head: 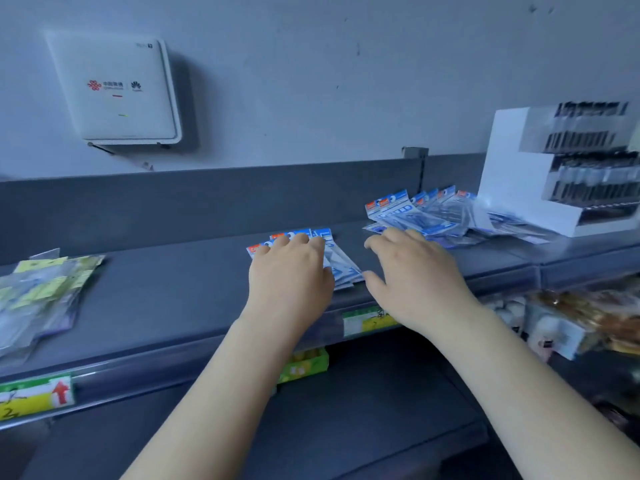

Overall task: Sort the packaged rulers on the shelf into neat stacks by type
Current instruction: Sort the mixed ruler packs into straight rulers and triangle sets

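Both grips are lying flat with fingers apart: left hand (pixel 289 271) pressing the small blue ruler stack (pixel 337 263), right hand (pixel 414 271) hovering just beside it. Behind that stack, the messy blue pile (pixel 446 216) is looking light and slippery, so I'm guessing edges are best.

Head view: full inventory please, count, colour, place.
Blue ruler packs under hand: small stack, blue-white, shelf centre.
Blue ruler pile: one loose fanned pile, blue-white, shelf right.
Yellow-label packs: one messy pile, yellow-clear, shelf left.
Display box: one, white, holding dark items, far right.
Wall box: one, white, upper left wall.
Shelf: one, grey.
Price tags: two seen, green-yellow, shelf edge.
Left hand: flat on centre stack.
Right hand: fingers spread, beside that stack.
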Available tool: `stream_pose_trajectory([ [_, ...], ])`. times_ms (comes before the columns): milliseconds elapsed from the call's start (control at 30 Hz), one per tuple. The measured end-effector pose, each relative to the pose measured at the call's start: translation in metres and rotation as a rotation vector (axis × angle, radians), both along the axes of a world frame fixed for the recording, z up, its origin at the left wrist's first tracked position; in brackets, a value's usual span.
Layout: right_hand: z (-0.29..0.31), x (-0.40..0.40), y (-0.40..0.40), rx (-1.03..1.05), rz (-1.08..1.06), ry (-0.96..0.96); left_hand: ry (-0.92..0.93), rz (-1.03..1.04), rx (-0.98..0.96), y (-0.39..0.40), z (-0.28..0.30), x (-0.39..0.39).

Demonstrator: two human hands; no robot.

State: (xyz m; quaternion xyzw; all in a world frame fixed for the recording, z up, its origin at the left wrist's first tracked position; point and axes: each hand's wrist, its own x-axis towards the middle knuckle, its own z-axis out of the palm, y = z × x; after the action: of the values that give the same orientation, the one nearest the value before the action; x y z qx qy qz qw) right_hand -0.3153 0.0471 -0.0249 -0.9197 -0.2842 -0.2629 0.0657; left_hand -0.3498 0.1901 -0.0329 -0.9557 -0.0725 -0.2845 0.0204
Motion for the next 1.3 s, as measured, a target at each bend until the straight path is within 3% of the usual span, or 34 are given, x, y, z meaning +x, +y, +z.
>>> stream_pose_trajectory([
  [300, -0.008, 0.043, -0.088, 0.039, -0.119, 0.025, 0.022, -0.149, 0.009, -0.082, 0.002, 0.061],
  [767, -0.020, 0.155, -0.142, 0.224, -0.199, 0.165, 0.024, -0.308, -0.029, -0.136, -0.009, 0.169],
  [1100, -0.030, 0.216, -0.171, 0.302, -0.126, 0.204, 0.080, -0.199, 0.006, -0.156, -0.011, 0.198],
  [1300, -0.020, 0.261, -0.186, 0.349, -0.033, 0.261, 0.222, -0.087, -0.011, -0.167, -0.008, 0.234],
])
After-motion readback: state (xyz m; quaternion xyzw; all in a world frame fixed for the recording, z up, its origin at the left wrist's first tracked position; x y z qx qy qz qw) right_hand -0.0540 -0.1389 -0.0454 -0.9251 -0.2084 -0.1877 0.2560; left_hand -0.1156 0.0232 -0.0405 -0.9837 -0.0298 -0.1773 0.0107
